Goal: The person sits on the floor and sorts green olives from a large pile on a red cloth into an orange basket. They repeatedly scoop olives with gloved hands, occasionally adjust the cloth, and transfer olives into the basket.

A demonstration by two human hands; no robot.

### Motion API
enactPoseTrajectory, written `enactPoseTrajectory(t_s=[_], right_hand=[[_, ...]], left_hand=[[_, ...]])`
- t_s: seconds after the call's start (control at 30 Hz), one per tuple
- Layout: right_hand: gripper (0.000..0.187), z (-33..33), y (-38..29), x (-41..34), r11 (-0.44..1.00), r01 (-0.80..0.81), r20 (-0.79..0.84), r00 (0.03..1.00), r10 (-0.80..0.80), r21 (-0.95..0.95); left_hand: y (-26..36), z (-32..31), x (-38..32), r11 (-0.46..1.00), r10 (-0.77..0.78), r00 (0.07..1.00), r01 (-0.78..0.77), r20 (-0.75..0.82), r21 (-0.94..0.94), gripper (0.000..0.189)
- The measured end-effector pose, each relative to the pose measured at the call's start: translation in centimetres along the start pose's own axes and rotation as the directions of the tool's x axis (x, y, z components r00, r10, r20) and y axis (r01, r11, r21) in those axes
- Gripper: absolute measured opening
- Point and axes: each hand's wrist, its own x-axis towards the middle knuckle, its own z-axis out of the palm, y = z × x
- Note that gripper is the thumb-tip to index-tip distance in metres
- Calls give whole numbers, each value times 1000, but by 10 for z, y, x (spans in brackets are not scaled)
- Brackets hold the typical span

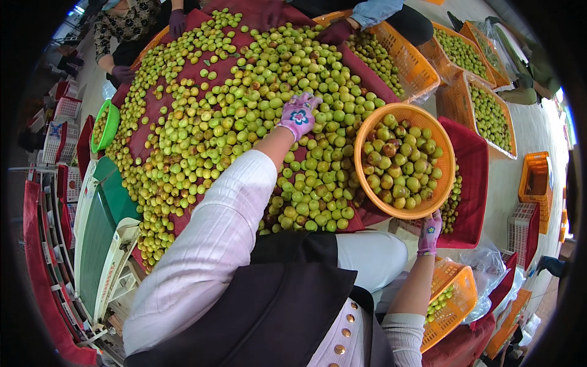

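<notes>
Round green fruits with reddish-brown patches (197, 133), like jujubes, lie spread over a table covered in dark red cloth (195, 73). My left hand (300, 114), in a pink floral glove, rests palm down on the fruits at the middle; whether its fingers grip one is hidden. A round orange plastic basket (360, 160), holding browner fruits, stands at the table's right edge. Just below its rim is my right hand (430, 231), gloved alike, its fingertips partly hidden at the basket's underside; its grip cannot be made out.
A red-lined crate (477, 183) with darker fruits sits right of the basket. Orange crates (408, 55) of green fruits stand at the upper right, another (451, 316) at the lower right. A green basket (110, 130) and a green conveyor (94, 238) are at left. Co-workers' gloved hands (337, 32) reach in from the top.
</notes>
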Motion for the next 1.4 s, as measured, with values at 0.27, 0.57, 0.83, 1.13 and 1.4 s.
enactPoseTrajectory(t_s=[0.27,0.57,0.83,1.13,1.4], right_hand=[[39,-9,9,8,997,72,78,994,-70,-21],[35,-13,18,13,990,85,36,996,-82,-114],[38,-1,-2,-3,1000,-6,22,1000,7,-22],[41,-4,0,0,987,-56,28,998,60,-151],[40,-5,10,6,985,87,55,995,-80,-149]], left_hand=[[-53,-6,14,986,-149,941,163,-303,21,45],[-43,13,8,979,-204,971,201,-122,-43,22],[-123,18,-134,959,-280,787,210,-550,-188,34],[-136,9,-105,781,-342,932,210,-121,-588,36],[-155,-24,-71,873,-484,865,488,-131,-4,48]])
